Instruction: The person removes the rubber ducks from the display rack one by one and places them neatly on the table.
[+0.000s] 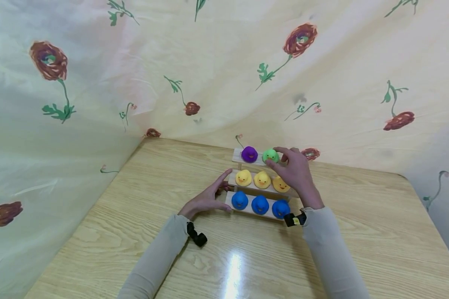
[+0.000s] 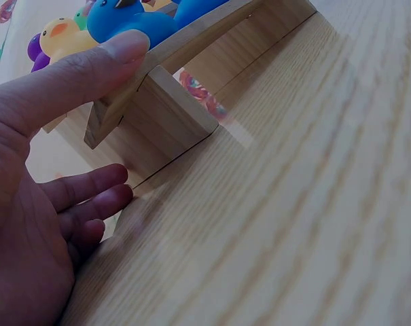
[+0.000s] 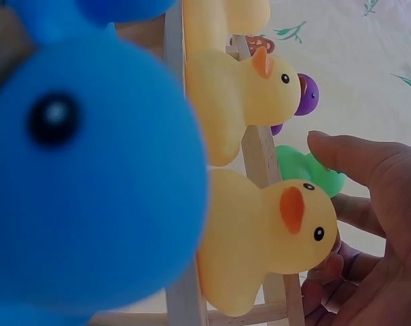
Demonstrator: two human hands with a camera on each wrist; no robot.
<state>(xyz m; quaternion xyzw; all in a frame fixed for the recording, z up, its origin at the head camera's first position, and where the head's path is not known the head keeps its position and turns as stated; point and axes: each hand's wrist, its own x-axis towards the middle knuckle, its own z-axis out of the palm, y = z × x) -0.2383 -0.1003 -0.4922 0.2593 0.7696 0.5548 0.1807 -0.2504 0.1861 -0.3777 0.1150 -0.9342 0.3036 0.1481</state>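
A stepped wooden rack (image 1: 235, 154) bears rubber ducks in three rows. On its top step sit a purple duck (image 1: 249, 154) and a green duck (image 1: 270, 156). My right hand (image 1: 297, 170) pinches the green duck between thumb and index finger. The middle step carries three yellow ducks (image 1: 262, 180); the lowest carries three blue ducks (image 1: 260, 204). At the rack's left end, my left hand (image 1: 207, 199) is spread, its thumb (image 2: 127, 51) resting on the lowest step's edge. Its lower fingers lie loosely beside the wooden support (image 2: 164, 122). In the right wrist view, a blue duck (image 3: 103, 190) hides much of the rack.
The rack stands on a wood-grain table (image 1: 134, 207) towards its back edge. Behind and to the left hangs a pale floral cloth (image 1: 224, 74). A black strap with a small camera sits on each wrist, the right one (image 1: 294, 219) close to the rightmost blue duck.
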